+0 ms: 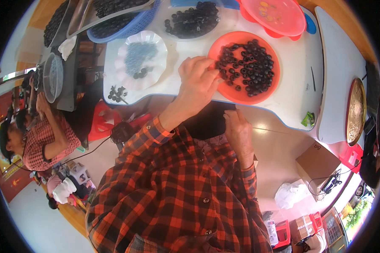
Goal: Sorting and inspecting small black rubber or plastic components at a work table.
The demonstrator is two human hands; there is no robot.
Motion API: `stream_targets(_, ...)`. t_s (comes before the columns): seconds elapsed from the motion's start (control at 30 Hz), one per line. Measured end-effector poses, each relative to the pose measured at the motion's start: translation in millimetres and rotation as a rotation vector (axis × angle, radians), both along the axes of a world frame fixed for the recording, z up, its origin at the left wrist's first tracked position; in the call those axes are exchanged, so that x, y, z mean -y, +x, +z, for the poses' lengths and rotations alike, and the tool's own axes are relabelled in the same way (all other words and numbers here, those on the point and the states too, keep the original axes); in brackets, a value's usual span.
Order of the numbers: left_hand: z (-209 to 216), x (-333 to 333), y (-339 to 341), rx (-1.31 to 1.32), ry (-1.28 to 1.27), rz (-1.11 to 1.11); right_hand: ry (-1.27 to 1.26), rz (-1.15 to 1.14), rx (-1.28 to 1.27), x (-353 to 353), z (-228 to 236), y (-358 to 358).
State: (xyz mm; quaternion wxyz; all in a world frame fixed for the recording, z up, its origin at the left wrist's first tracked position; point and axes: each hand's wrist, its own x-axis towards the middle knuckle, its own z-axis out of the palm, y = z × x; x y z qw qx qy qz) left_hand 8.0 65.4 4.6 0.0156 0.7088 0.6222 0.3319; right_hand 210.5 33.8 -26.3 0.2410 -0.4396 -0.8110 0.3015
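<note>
A red-orange round plate (pixel 226 41) holds many small black ring-like pieces (pixel 257 69) with holes in them. My left hand (pixel 197 82) is at the plate's left rim, fingers bent and pressed together near the pieces; anything between the fingertips is too small to make out. Below the table's front edge, in front of my body, is my right hand (pixel 239 131), its fingers curled in and whatever they hold hidden. To the left of my left hand stands a white scalloped plate (pixel 159 59) with thin bluish see-through pieces (pixel 140 55) and a few black ones.
A transparent tub (pixel 192 21) of black pieces and a blue basket (pixel 152 19) stand behind. More black pieces (pixel 117 93) lie at the table's left corner. A pink-red lidded container (pixel 274 14) is at the back right. Another person (pixel 50 139) works at the left.
</note>
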Motion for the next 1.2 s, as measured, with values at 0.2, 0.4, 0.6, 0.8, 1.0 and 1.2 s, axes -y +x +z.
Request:
stream_targets(0.2,-2.8,-13.4,32.5,0.107,0.007,-0.146,0.033,0.016,0.047,-1.3,2.8,-0.4)
stream_targets(0.4,-3.6,-27.9,62.8,0.047,-0.031,-0.280,0.035,0.015,0.080,-2.4,-6.6,0.4)
stream_targets(0.6,2.1,-23.0,31.1,-0.034,-0.084,-0.254,-0.015,0.001,0.054,-2.5,-10.1,2.6)
stream_targets(0.8,6.7,-15.7,4.0,-0.003,-0.108,-0.160,-0.059,0.024,0.052,-6.6,-14.3,1.2)
stream_targets(1.0,3.6,-14.2,-0.7,0.028,-0.082,-0.099,-0.211,0.001,0.010,-10.9,-17.4,-2.0)
stream_targets(1.2,1.2,-11.7,-2.8,0.043,-0.041,-0.074,-0.200,-0.015,0.062,-9.6,-18.3,-4.1)
